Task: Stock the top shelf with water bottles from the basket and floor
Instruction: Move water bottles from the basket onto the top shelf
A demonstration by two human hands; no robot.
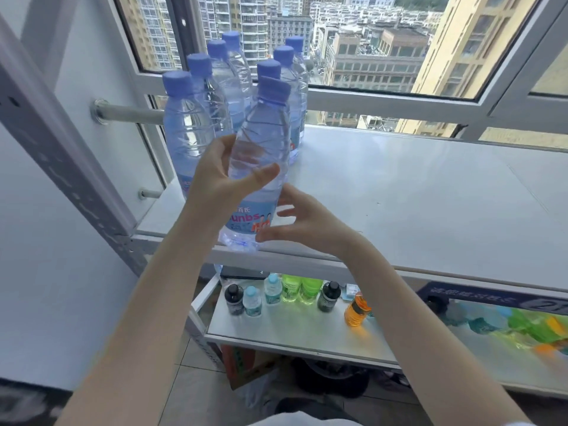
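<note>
Fingers [262, 176] of the left hand [212, 186] curl round the middle of the bottle [264, 133], so it cannot fall. It leans, its bottom at the front edge of the shelf [399, 192]. It is clear, bumpy plastic with a blue cap. The right hand [310, 224] spreads its fingers by the low end, maybe to steady it.
</note>
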